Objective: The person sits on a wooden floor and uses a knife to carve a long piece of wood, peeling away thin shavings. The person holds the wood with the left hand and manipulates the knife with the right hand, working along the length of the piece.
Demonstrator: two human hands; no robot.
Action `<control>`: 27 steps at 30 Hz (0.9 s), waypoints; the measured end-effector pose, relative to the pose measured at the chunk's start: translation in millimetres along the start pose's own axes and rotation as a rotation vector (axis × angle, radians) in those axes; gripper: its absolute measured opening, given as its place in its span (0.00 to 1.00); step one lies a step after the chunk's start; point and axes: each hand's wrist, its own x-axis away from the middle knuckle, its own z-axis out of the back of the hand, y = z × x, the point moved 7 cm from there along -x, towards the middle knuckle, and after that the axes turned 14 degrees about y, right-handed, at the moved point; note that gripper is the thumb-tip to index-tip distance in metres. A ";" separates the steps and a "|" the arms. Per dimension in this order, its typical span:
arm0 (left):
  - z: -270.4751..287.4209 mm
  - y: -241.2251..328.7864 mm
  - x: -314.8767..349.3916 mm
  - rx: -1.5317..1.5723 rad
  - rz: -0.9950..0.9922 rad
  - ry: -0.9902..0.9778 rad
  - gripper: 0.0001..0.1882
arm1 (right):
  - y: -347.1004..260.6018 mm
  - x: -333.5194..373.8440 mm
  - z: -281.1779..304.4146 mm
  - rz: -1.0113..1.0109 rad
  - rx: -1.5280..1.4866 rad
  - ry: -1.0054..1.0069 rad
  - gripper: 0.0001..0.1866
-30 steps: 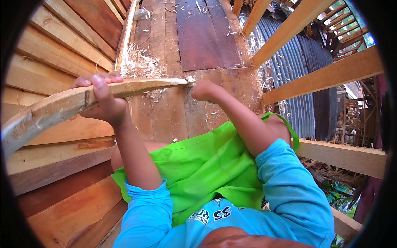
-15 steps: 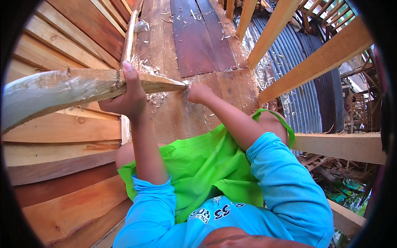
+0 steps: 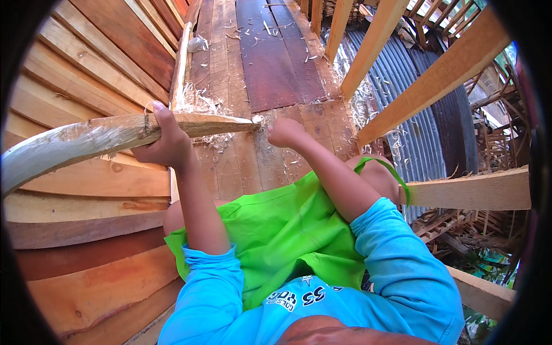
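Note:
My left hand [image 3: 167,138] is wrapped round a long curved piece of pale wood [image 3: 86,136], its thumb along the upper edge. That wood runs from the left rim of the view and tapers to a blunt tip at mid-picture. By the thumb a thin curl stands up from the wood. Just right of the tip, apart from it by a small gap, is my right hand [image 3: 286,133], closed in a fist. Whatever the fist may hold is hidden by the fingers. Pale shavings [image 3: 201,103] lie on the floor boards beyond the wood.
A plank wall [image 3: 86,178] rises close on my left. Wooden railing posts [image 3: 425,77] stand on the right, with corrugated metal sheets [image 3: 397,92] beyond them. Bright green cloth [image 3: 276,224] covers my lap. A small clear bag-like thing [image 3: 197,44] lies by the wall.
My right hand has moved slightly right, away from the wood's tip. My left hand and the wood have shifted a little left and nearer to me.

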 end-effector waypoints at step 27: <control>-12.4 10.6 1.6 -0.059 -0.223 -0.032 0.23 | -16.2 1.5 -15.8 -0.034 0.103 0.079 0.14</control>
